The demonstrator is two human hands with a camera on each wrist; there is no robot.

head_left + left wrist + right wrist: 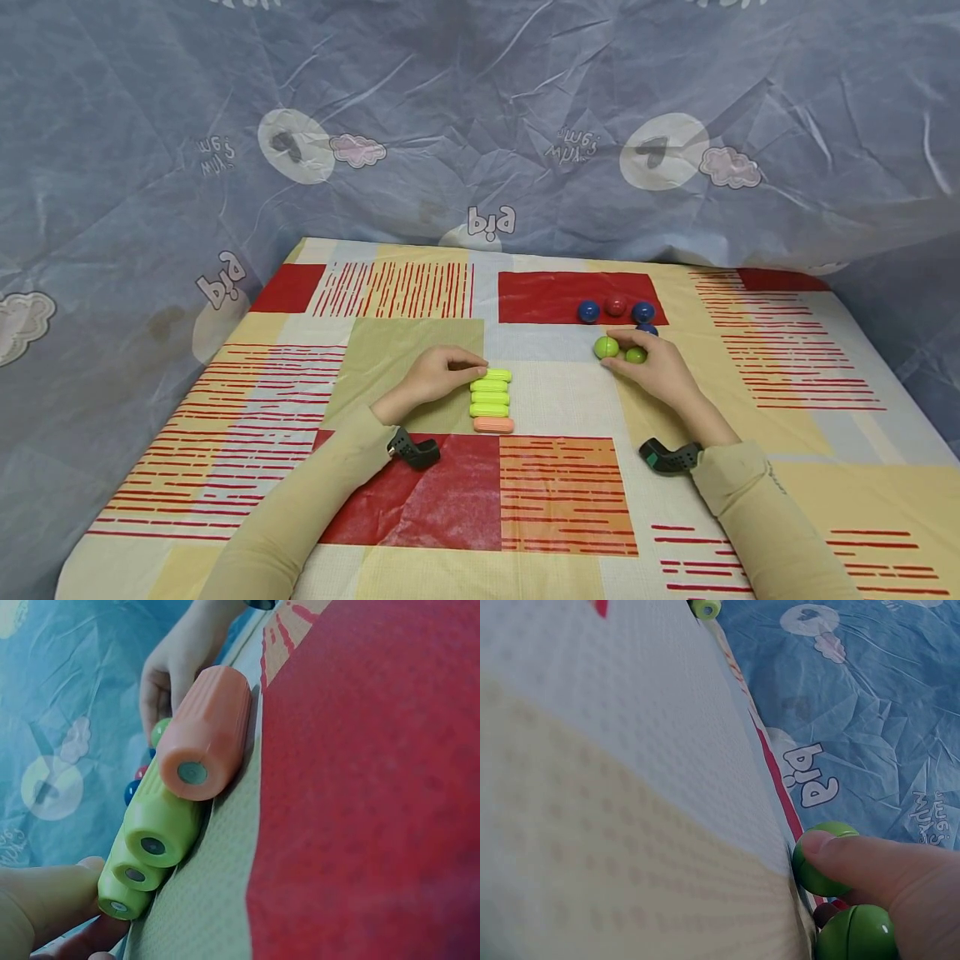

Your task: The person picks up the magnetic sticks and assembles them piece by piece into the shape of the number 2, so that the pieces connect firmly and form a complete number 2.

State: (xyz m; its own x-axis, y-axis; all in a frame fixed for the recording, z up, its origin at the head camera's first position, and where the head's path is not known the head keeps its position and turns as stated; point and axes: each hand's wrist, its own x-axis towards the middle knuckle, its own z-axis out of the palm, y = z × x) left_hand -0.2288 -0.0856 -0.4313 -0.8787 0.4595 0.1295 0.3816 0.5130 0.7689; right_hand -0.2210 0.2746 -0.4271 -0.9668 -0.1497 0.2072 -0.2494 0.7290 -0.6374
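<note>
Several yellow-green ridged rods (490,398) lie side by side in a short column, with one orange rod (493,425) at the near end. In the left wrist view, round metal-looking discs show in the ends of the orange rod (206,735) and the green ones. My left hand (438,375) pinches the left end of the farthest yellow-green rod (498,376) between thumb and finger. Off to the right, my right hand (656,367) holds a green ball (605,347) between thumb and fingers. A second green ball (636,356) sits under that hand, partly covered by it.
Beyond the right hand are a red ball (616,305), a blue ball (588,312) and another blue ball (642,312). One more blue ball (647,330) is partly hidden by the fingers. A patterned cloth (555,492) covers the table; grey-blue sheeting (450,100) hangs behind.
</note>
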